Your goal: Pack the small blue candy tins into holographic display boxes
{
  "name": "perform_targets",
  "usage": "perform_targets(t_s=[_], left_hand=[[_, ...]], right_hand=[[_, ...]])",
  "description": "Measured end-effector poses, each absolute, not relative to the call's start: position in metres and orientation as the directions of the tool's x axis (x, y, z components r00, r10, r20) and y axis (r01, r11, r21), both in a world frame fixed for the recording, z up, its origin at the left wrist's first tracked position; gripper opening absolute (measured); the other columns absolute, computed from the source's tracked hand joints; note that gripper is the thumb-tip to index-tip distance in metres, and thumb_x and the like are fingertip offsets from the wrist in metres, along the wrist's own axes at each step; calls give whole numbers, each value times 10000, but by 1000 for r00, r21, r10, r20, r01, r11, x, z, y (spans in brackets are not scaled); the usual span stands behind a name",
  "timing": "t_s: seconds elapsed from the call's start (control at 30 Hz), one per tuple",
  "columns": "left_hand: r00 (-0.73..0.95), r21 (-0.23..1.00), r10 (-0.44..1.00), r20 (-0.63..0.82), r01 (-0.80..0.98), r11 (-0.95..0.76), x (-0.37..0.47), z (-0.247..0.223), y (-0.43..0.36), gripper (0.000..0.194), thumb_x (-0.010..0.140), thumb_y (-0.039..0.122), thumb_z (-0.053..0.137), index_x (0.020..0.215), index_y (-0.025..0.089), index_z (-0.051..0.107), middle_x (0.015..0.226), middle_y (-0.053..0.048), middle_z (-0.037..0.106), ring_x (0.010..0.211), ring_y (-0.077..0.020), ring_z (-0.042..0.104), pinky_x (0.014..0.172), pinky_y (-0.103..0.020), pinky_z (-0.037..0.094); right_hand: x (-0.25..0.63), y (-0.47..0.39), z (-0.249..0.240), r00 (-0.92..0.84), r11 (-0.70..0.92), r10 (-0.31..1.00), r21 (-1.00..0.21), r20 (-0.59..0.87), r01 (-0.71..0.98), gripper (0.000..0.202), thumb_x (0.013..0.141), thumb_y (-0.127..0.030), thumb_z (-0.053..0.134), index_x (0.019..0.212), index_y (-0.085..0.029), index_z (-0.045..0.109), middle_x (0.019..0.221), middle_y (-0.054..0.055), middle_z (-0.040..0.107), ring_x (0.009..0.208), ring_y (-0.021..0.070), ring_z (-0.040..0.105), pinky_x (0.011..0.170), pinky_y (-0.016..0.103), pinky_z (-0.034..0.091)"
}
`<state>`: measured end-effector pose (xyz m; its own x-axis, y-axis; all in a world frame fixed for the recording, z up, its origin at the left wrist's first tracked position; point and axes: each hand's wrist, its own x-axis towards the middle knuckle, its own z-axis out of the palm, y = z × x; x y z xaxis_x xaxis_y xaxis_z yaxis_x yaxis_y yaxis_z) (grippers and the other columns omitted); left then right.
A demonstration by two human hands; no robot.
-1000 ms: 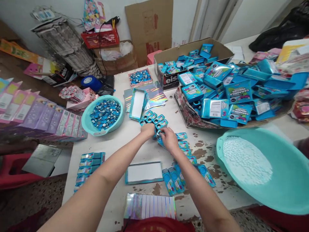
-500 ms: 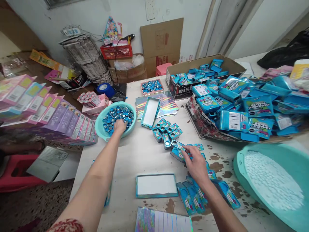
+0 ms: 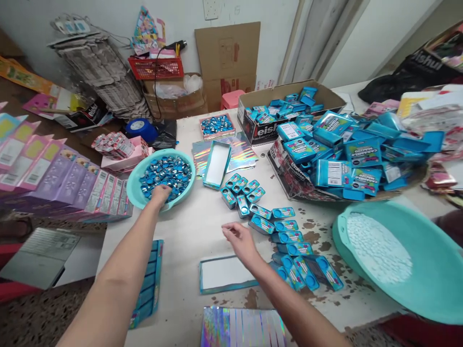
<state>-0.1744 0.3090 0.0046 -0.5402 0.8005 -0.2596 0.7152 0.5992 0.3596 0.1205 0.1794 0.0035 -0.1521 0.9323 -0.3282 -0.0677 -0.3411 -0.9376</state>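
Observation:
My left hand (image 3: 161, 194) is over the front rim side of a turquoise basin (image 3: 131, 189) full of small round blue-and-silver caps (image 3: 167, 171). Its fingers are curled in and partly hidden, so what they hold cannot be made out. My right hand (image 3: 241, 239) hovers above the table, fingers loosely bent and apart, with nothing visible in them. Just right of it lie several small blue tins (image 3: 261, 224), each with a round recess on top; a few beyond show dark holes (image 3: 242, 184). Below my right hand sits a shallow blue-edged tray (image 3: 221, 275) with a white inside.
Another such tray (image 3: 217, 164) and shiny sheets (image 3: 241, 153) lie farther back. Boxes heaped with blue tins (image 3: 327, 159) fill the back right. A large turquoise basin (image 3: 427, 270) with white pieces stands right. A filled blue tray (image 3: 151, 279) lies left, a striped holographic sheet (image 3: 242, 327) in front.
My right hand has left the blue tins and moved left, over the table. My left hand has shifted from the middle of the caps toward the basin's front rim. The view has turned slightly right.

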Motion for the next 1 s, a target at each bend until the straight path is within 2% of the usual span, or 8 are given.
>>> perform_targets(t_s=[0.1, 0.23, 0.3, 0.37, 0.6, 0.7, 0.87, 1.0], left_hand=[[-518, 481, 834, -189, 692, 539, -140, 15, 292, 276, 862, 269, 351, 988, 104, 534, 810, -54, 625, 708, -165, 564, 585, -251, 431], [-288, 619, 948, -134, 723, 307, -48, 16, 243, 186, 851, 277, 457, 1001, 225, 555, 892, -3, 634, 744, -129, 561, 669, -237, 455], [28, 613, 999, 29, 789, -40, -5, 15, 220, 158, 848, 223, 459, 940, 207, 587, 901, -39, 617, 847, -175, 551, 773, -306, 449], [202, 532, 972, 121, 813, -235, 22, 16, 207, 192, 869, 218, 433, 883, 197, 623, 947, -65, 594, 903, -202, 514, 809, -341, 431], [435, 454, 899, -55, 813, -366, 39, 27, 219, 226, 860, 176, 447, 812, 200, 667, 888, -53, 573, 851, -192, 484, 764, -320, 419], [495, 544, 865, -83, 750, -376, 50, 28, 220, 173, 832, 164, 485, 858, 185, 655, 899, -48, 573, 865, -179, 514, 765, -296, 433], [446, 778, 889, -101, 592, -209, 63, 29, 222, 177, 788, 135, 506, 901, 182, 633, 885, -17, 603, 829, -141, 566, 774, -264, 457], [414, 810, 900, -135, 570, -141, 66, 28, 230, 245, 752, 92, 485, 921, 177, 640, 860, -12, 612, 798, -134, 577, 765, -267, 468]], right_hand=[[88, 187, 3, -233, -605, 788, -643, -570, -470, 318, 650, -438, 718, 838, -191, 645, 886, 44, 643, 768, 157, 607, 716, 296, 488], [73, 206, 3, -357, -629, 656, -221, -664, -745, 383, 759, -575, 576, 921, -230, 611, 906, 31, 653, 747, 148, 620, 699, 312, 513], [81, 211, 3, -406, -593, 649, -93, -643, -800, 381, 839, -569, 463, 861, -218, 611, 826, 18, 656, 684, 133, 611, 631, 272, 516], [97, 211, 4, -427, -553, 655, -9, -624, -833, 360, 888, -491, 432, 778, -195, 604, 748, 5, 651, 642, 109, 604, 590, 218, 507], [151, 193, -4, -384, -528, 697, -71, -605, -846, 199, 849, -354, 575, 782, -172, 621, 688, -18, 657, 596, 93, 606, 602, 217, 529], [163, 190, -9, -334, -501, 678, -78, -654, -862, 133, 840, -298, 596, 806, -173, 628, 695, -24, 658, 579, 79, 586, 612, 219, 539], [182, 189, -10, -312, -481, 673, -77, -671, -874, 78, 801, -229, 641, 804, -152, 639, 752, 5, 683, 634, 85, 607, 680, 235, 549], [190, 189, -6, -257, -455, 730, -169, -634, -874, 134, 718, -172, 714, 838, -154, 658, 830, 14, 697, 767, 120, 641, 725, 258, 546]])
